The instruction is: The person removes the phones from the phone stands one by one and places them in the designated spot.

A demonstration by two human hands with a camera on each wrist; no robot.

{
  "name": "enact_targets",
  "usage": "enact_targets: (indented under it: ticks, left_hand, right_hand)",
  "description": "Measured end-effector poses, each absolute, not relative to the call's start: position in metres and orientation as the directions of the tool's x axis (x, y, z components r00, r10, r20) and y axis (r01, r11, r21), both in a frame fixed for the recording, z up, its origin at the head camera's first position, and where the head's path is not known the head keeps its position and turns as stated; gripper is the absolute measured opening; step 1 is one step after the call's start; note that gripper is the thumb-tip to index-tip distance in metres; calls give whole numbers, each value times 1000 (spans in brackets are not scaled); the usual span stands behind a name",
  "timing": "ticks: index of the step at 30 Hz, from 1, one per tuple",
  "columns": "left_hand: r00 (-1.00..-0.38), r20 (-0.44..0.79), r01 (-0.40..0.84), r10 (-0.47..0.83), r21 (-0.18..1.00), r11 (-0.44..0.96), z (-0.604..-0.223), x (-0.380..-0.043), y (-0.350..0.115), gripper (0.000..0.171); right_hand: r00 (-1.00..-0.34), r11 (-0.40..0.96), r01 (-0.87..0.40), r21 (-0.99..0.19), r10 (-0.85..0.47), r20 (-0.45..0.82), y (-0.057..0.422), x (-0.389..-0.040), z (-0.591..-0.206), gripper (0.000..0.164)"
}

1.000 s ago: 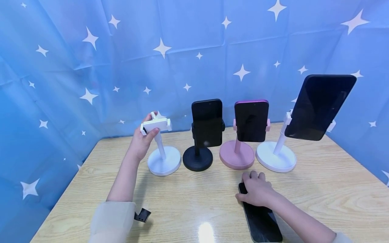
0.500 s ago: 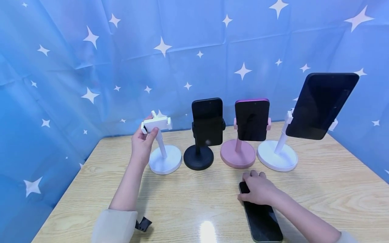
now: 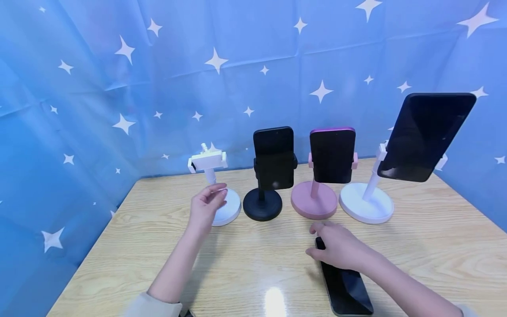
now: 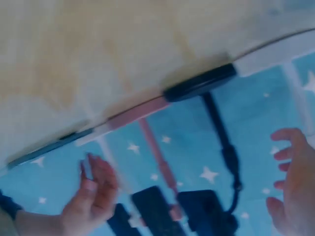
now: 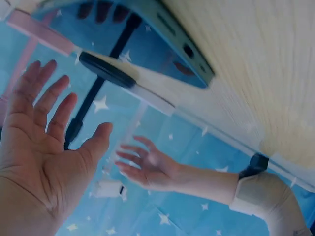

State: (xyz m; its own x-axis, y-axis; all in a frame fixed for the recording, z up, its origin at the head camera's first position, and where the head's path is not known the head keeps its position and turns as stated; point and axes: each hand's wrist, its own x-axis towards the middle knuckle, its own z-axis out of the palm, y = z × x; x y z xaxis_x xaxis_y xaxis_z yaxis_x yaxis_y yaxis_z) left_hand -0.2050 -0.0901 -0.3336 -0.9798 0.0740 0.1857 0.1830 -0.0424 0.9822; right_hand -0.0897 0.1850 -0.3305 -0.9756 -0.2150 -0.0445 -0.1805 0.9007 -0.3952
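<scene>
On the far left stands a white phone stand (image 3: 207,161) with nothing in its clamp. My left hand (image 3: 206,206) is off the clamp, fingers loosely bent, overlapping the stand's round base in the head view; it holds nothing. A dark phone (image 3: 347,288) lies flat on the table at the front right. Over its far end hovers my right hand (image 3: 343,246), thumb and fingers spread. The right wrist view shows this palm (image 5: 49,147) with fingers apart, beside the phone's edge (image 5: 189,51), which has a port.
Behind the lying phone is a row of stands: a black stand (image 3: 262,205), a pink stand (image 3: 314,205) and a white stand (image 3: 367,204), each holding a dark-screened phone or tablet. A blue star-patterned curtain (image 3: 170,79) hangs behind the wooden table (image 3: 253,268).
My left hand has let go of the white stand's clamp and moved down and nearer to me. My right hand's fingers have lifted off the phone, which stays on the table.
</scene>
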Motion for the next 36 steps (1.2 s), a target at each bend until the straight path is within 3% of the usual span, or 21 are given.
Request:
enact_targets:
  ticks: [10, 24, 36]
  left_hand:
    - [-958, 120, 100, 259, 991, -91, -331, -181, -59, 33]
    - [-962, 153, 102, 225, 969, -224, -310, -174, -34, 40]
    - [-968, 155, 107, 197, 966, -233, -303, -176, -23, 43]
  right_hand:
    - [-964, 808, -256, -530, -175, 200, 165, -84, -315, 42]
    - [-909, 692, -337, -638, -61, 413, 160, -108, -301, 40]
    - [-924, 684, -277, -675, 1, 382, 157, -127, -289, 54]
